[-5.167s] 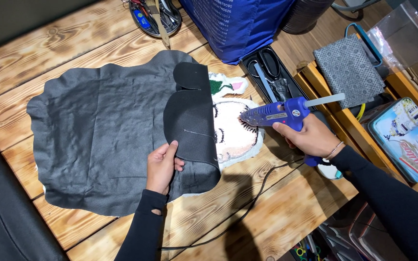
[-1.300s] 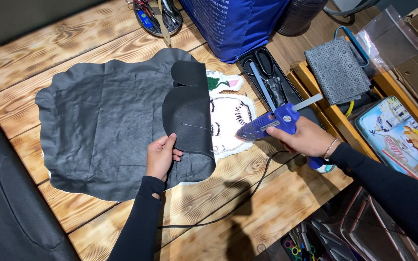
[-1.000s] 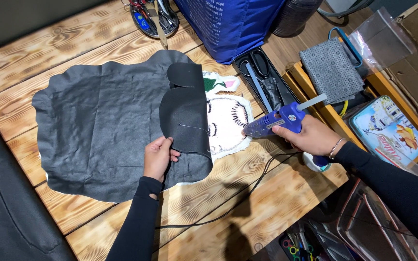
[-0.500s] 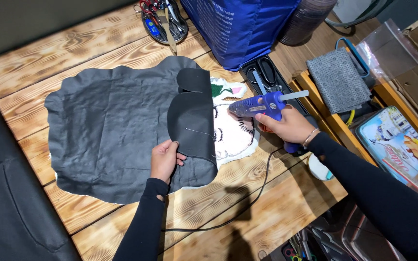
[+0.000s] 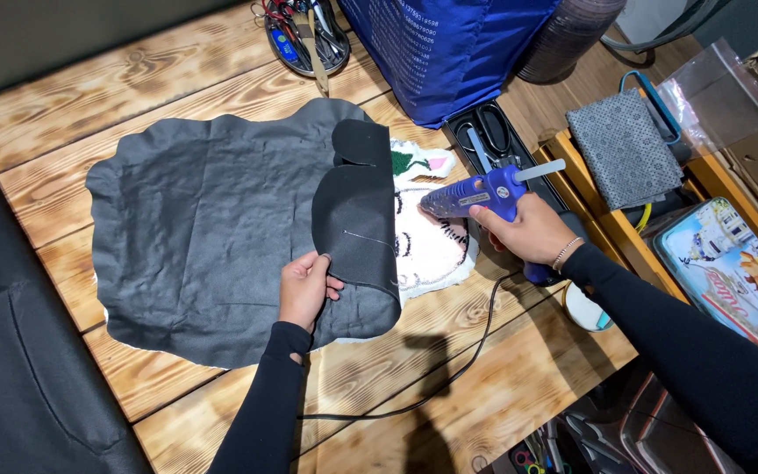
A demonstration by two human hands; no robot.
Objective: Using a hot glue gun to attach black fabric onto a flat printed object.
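While over rug (image 5: 432, 254) — glue gun (image 5: 475, 195), gripped.

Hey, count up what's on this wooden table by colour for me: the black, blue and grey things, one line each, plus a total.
Black: 2, the backing fabric held folded back by the left hand, and the scissors tray
Blue: 2, the glue gun gripped in the right hand, and the big bag
Grey: 1, the dotted cloth
Total: 5
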